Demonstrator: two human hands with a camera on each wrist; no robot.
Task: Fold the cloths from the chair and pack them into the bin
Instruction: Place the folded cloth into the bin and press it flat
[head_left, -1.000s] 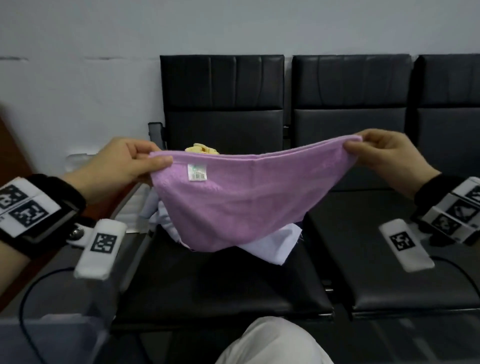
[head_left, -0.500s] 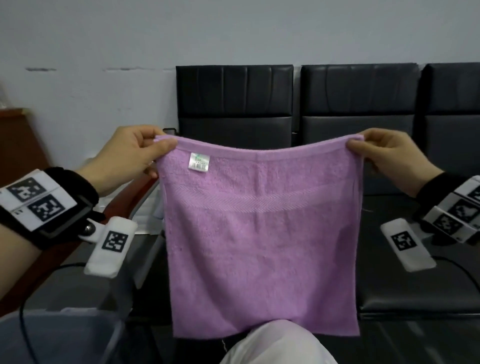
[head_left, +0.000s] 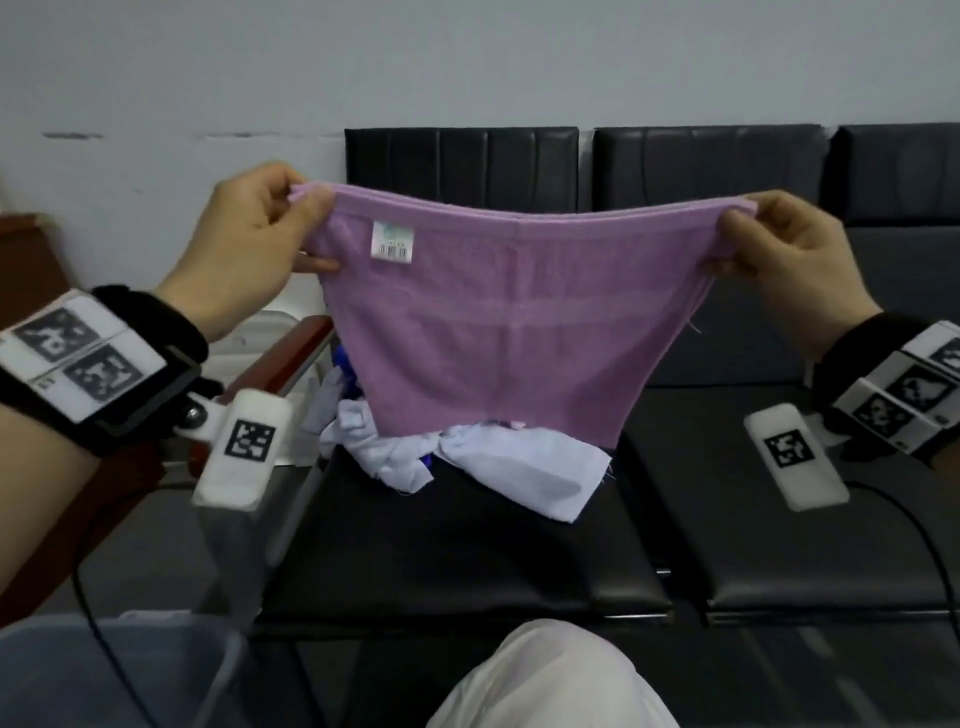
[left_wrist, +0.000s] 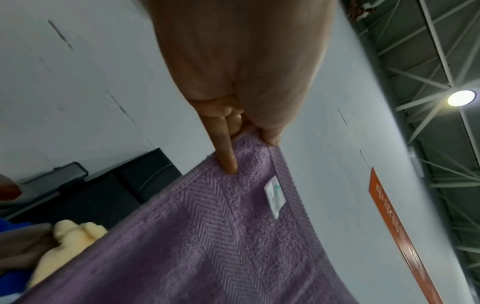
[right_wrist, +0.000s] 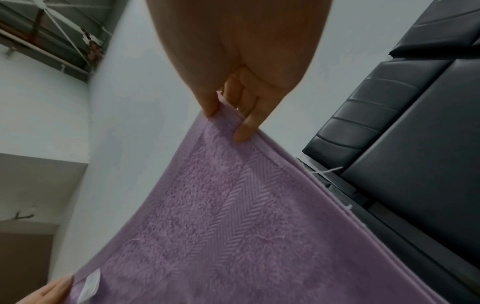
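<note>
The lilac terry towel with a woven herringbone band and a small white label (head_left: 498, 312) hangs in the air in front of the person, above the seat of the black padded chair (head_left: 457, 545); it looks doubled, its top edge stretched between both hands and its lower edge short and tapered; the left hand (head_left: 249, 244) pinches the left corner between thumb and curled fingers (left_wrist: 226, 154), and the right hand (head_left: 784, 260) pinches the right corner the same way, its fingers (right_wrist: 249, 125) closed on the hem. To fold well, the person should probably keep the top edges matched and taut, then bring the two corners together to halve the width; slack would let the layers slip apart. Half a second earlier the towel hung full length as a flat square; now its lower half is up and the hands are higher. Below it a crumpled pale lavender cloth (head_left: 519, 467) lies on the seat; a translucent bin (head_left: 171, 654) stands at lower left.
</note>
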